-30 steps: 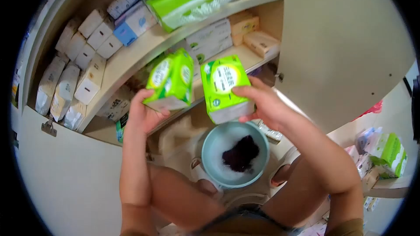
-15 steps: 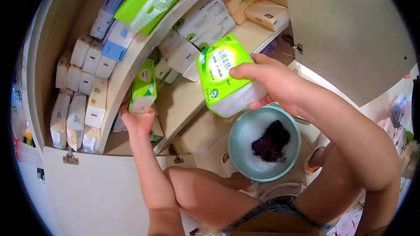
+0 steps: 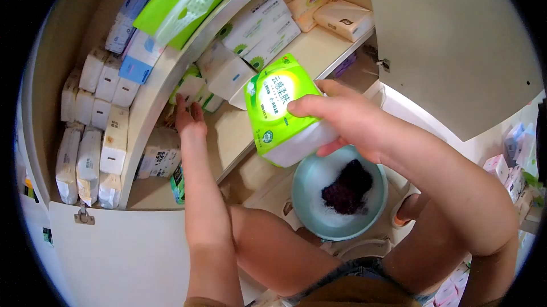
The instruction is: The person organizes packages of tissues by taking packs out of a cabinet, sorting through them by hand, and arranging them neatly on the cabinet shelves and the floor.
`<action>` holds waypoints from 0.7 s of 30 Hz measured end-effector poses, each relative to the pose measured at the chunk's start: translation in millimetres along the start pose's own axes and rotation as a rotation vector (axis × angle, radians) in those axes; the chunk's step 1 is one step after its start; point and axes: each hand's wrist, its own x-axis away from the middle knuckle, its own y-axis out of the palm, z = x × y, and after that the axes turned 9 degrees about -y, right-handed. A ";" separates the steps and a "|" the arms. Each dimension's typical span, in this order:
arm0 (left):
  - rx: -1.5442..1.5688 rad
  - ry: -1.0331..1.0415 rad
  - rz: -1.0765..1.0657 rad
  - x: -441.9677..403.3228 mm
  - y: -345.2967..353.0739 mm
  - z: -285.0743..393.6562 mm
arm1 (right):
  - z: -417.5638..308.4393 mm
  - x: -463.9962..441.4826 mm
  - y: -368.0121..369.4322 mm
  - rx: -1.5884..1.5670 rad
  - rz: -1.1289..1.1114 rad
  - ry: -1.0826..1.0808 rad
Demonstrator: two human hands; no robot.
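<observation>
My right hand is closed round a bright green and white tissue pack, thumb on its printed front. That pack is held in front of the cupboard shelf, above the basin. Inside the cupboard, my left hand reaches in with fingers stretched out and apart. Its fingertips are at the near end of a smaller green and white tissue pack, partly hidden among other packs. Beside it stand a white tissue pack and larger white packs with green flower prints.
Stacked tissue packs fill the upper shelf, with a big green package there. Orange packs lie at the shelf's far end. A cupboard door stands open at right. Below, a light blue basin holds suds and dark cloth.
My left hand has moved deeper into the cupboard, and the smaller green pack is now farther back among the others. My right hand keeps its pack, now slightly lower and left in view.
</observation>
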 end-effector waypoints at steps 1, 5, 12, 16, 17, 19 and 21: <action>-0.143 0.031 0.143 3.3 3.8 -3.3 | -0.8 -0.2 -0.3 0.006 -0.015 0.043; 0.040 0.141 -0.010 -60.0 -21.5 -16.6 | 2.2 -4.8 0.9 -0.008 -0.037 0.071; 0.173 0.070 -0.231 -41.5 -17.3 -15.8 | -4.9 0.3 3.8 -0.011 -0.085 0.070; 0.060 -0.159 -0.248 5.7 -15.6 -17.8 | 0.0 -2.8 13.6 0.020 0.018 -0.020; 0.060 -0.154 -0.253 22.4 -15.6 -17.9 | 2.1 -4.6 15.5 0.019 0.017 -0.028; -0.052 -0.367 -0.320 62.3 -14.4 -19.0 | 4.8 -8.2 13.5 -0.005 0.010 -0.080; -0.078 -0.415 -0.372 99.1 -12.4 -17.5 | 2.6 -6.6 21.0 -0.008 0.018 -0.100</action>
